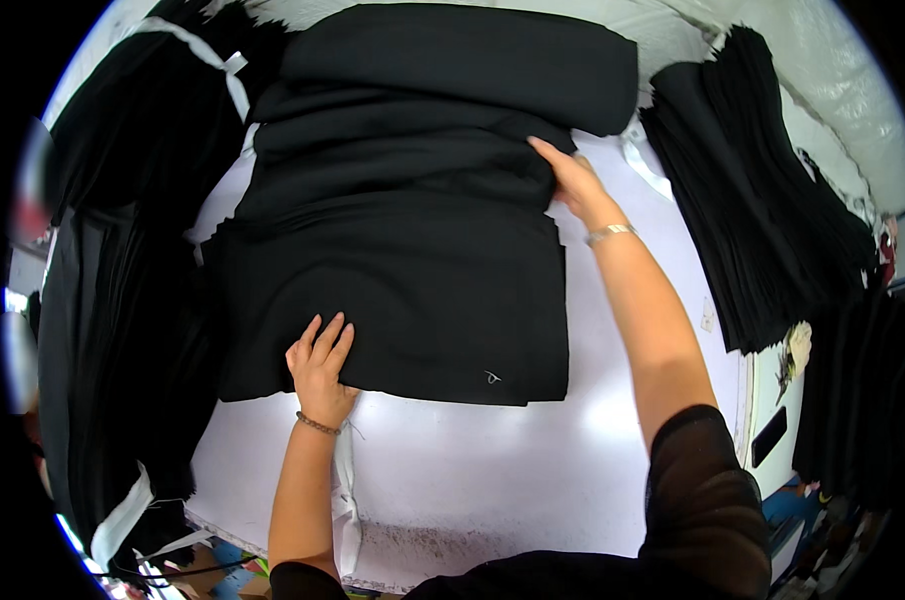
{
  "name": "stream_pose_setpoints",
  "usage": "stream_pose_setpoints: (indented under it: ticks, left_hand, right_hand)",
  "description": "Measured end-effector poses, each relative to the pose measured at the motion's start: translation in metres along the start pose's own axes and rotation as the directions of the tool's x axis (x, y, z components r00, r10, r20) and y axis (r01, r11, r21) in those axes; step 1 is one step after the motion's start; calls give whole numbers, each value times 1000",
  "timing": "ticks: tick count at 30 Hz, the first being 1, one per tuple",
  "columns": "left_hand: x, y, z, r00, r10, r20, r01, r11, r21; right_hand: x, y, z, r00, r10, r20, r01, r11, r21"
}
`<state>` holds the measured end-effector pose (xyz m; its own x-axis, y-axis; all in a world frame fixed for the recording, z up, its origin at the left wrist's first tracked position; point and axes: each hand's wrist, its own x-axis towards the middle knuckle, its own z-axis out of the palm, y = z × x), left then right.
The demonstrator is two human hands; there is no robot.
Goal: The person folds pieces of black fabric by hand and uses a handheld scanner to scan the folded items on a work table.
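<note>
A stack of black fabric pieces [422, 292] lies on the white tabletop [497, 465] in front of me, its upper part bunched in folds. A small white mark or thread shows near its lower right corner. My left hand [325, 367] grips the near edge of the stack, fingers on top and thumb at the edge. At the right side of the folds, my right hand [571, 176] holds the fabric edge, some fingers hidden beneath. Beyond lies a thick folded bundle of black fabric [460, 64]. A white cloth strip [347, 495] hangs below my left hand.
Tall piles of black fabric [115, 300] line the left side, bound with white strips [190, 41]. Another fabric bundle [752, 202] lies at the right. Beside it are an artificial white flower [799, 349] and a dark phone [769, 437]. Plastic sheeting [850, 82] borders the far right.
</note>
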<state>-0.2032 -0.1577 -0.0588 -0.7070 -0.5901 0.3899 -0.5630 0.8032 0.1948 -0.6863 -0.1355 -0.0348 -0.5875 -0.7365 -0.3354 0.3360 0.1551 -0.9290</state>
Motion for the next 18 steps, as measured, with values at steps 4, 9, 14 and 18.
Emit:
stream_pose_setpoints:
  ticks: [4, 9, 14, 18]
  left_hand:
    - [-4, 17, 4, 1000, 9, -4, -9, 1000, 4]
    - [-32, 29, -13, 999, -3, 51, 1, 999, 39]
    - [-75, 18, -34, 993, 33, 115, -40, 997, 62]
    - [-99, 13, -49, 987, 39, 156, -47, 998, 49]
  right_hand:
    - [45, 0, 24, 947, -5, -321, 1, 1000, -14]
    - [28, 27, 25, 906, -178, -385, 187, 982, -15]
    - [-14, 37, 19, 896, -303, -325, 307, 951, -42]
    - [-75, 53, 3, 888, -326, -324, 336, 941, -24]
